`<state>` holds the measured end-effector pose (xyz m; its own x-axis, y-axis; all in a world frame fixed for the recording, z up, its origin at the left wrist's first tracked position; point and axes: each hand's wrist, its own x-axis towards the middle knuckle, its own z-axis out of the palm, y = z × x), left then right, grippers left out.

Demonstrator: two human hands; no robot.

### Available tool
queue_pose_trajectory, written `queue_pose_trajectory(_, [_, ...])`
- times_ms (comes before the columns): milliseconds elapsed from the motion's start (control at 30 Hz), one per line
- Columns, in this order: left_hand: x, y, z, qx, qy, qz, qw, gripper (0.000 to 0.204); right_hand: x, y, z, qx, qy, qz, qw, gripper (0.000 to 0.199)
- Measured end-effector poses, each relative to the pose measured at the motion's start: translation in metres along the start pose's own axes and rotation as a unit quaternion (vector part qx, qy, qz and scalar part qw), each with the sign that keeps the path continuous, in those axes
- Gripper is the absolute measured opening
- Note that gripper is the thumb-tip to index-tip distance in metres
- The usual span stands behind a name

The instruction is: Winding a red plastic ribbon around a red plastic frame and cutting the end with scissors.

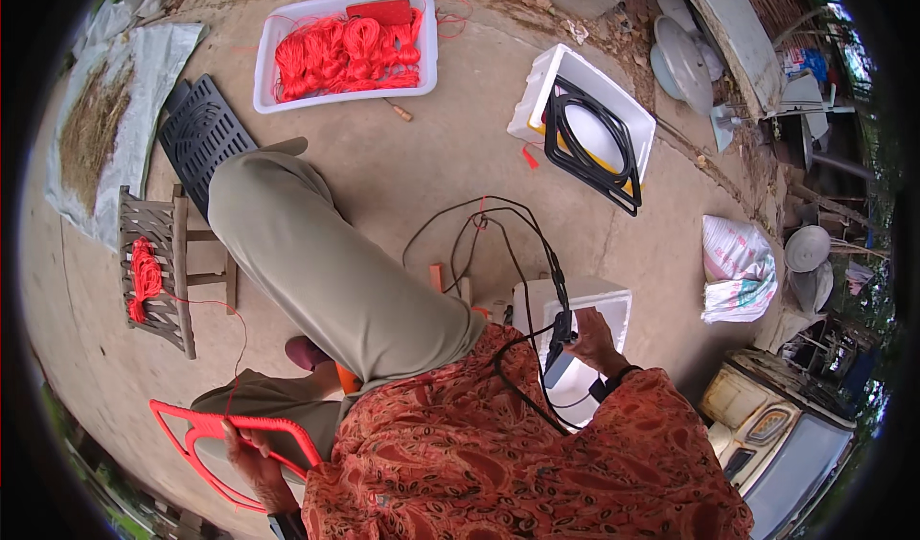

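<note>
My left hand grips a red plastic frame wrapped in red cord, held low at my left side. My right hand holds a dark corded tool over an open white foam box by my right knee. The tool's black cable loops across the concrete in front of me. I sit with my left leg in olive trousers stretched forward.
A white tub holds red cord bundles at the top left. A second foam box with black frames lies at the upper right. A wooden stool carries red cord. A black grid panel, a sack and a vehicle stand around.
</note>
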<state>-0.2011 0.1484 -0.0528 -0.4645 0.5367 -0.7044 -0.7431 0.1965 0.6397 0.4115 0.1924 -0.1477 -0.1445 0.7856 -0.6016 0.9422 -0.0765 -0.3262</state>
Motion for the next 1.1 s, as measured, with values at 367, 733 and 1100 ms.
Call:
queue_pose_trajectory(367, [-0.003,-0.002,-0.002,-0.010,0.041,0.011,0.999,0.028,-0.007,-0.007,-0.005,-0.010,0.019,0.019,1.000,0.067])
queue_pose_trajectory(733, [-0.007,-0.006,0.000,-0.012,0.052,0.031,0.998,0.029,-0.007,-0.018,0.009,0.207,0.032,0.085,0.974,0.063])
queue_pose_trajectory(1100, [-0.007,-0.009,-0.002,-0.022,0.026,0.050,0.998,0.027,0.000,-0.030,-0.001,-0.025,-0.021,0.069,0.997,0.061])
